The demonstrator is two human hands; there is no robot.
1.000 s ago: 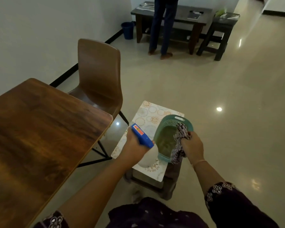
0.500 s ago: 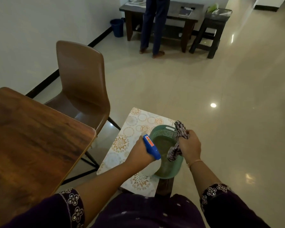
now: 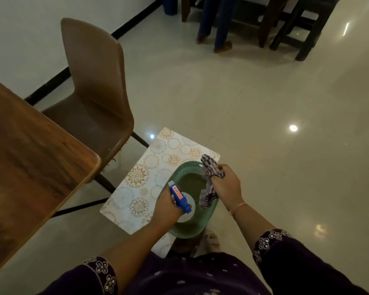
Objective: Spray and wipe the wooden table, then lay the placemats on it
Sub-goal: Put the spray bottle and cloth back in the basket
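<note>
Wooden desk (image 3: 28,167): lying along the left edge of the frame, its rounded corner pointing toward the centre, top bare
Placemats (image 3: 149,177): sitting in the lower centre of the frame, right of the desk, patterned with circles and flowers, on a low support that is mostly hidden
Basket (image 3: 209,224): green, resting on the right part of the placemats, lower centre
Spray bottle (image 3: 180,199): blue head with an orange label and a white body, hanging over the basket's left side
Left hand (image 3: 165,206): grip closing round the neck of the spray bottle
Cloth (image 3: 209,179): striped, dangling over the basket's right side
Right hand (image 3: 226,186): grip bunching the upper part of the cloth
Chair (image 3: 94,86): brown, standing behind the desk corner, upper left
Other person's legs (image 3: 213,24): standing at the top of the frame beside dark furniture
</note>
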